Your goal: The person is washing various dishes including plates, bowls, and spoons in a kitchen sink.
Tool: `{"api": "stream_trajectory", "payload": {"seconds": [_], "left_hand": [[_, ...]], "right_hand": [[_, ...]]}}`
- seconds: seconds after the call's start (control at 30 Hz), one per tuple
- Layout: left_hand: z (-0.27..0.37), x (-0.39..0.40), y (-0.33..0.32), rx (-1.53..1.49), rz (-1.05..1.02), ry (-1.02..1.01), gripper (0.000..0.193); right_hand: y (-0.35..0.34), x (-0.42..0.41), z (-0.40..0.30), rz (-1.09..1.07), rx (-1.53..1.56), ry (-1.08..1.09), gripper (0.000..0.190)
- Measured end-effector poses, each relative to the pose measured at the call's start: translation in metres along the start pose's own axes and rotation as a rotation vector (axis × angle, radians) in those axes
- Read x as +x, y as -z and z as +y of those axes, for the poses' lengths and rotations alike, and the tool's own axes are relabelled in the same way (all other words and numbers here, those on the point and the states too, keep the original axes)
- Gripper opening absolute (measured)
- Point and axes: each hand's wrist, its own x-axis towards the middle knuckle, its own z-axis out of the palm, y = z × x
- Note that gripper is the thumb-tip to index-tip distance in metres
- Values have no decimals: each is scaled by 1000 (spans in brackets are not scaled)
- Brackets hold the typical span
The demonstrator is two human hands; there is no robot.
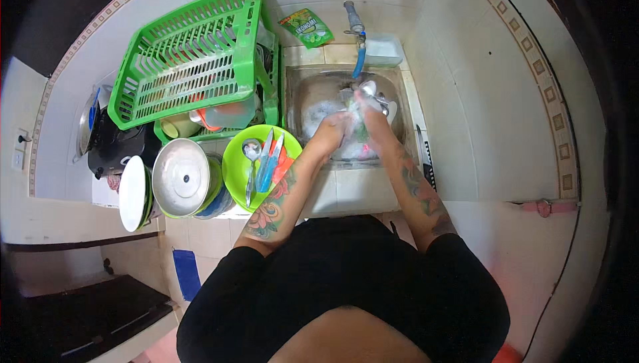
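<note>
Over the metal sink (296, 94), my left hand (333, 132) and my right hand (370, 119) are close together among white suds. Motion blur hides their fingers; something green and white shows between them, too blurred to name or to tell which hand holds it. Spoons (368, 88) and other metal pieces lie in the sink just beyond my right hand. A blue hose (359, 63) hangs from the tap (354, 18) above them. Left of the sink, a lime-green plate (234, 158) bears a metal spoon (251, 150), two knives with blue handles (270, 170) and something orange-red.
A green plastic dish rack (244, 76) stands at the left, over cups and containers. Before it are a metal lid (180, 177) and a white plate (132, 193), both on stacks. A green pouch (310, 27) and a clear container (383, 51) sit behind the sink; a black-handled knife (428, 163) lies at its right.
</note>
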Motion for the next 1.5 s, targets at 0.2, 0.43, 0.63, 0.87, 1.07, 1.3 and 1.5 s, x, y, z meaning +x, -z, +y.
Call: {"api": "stream_trajectory", "payload": {"seconds": [0.2,0.43,0.63,0.87,1.07,1.3,1.5], "left_hand": [[-16,4,13,58,-19,58,36],[-13,0,3,-112,199,91,65],[-33,22,22,-270,161,-67,33],[-7,-21,96,-431,550,-172,19],[-52,-82,147,655,603,-261,28],[-33,-112,108,800,766,-222,27],[-1,-91,81,808,682,-427,21]], "right_hand": [[-4,-5,-3,50,40,-2,45],[1,6,25,-125,-410,221,36],[-15,-28,32,-313,-494,264,22],[7,-43,61,-462,-482,90,29],[117,31,134,121,-777,114,33],[150,74,186,294,-1142,0,23],[232,104,246,82,-1112,47,23]]}}
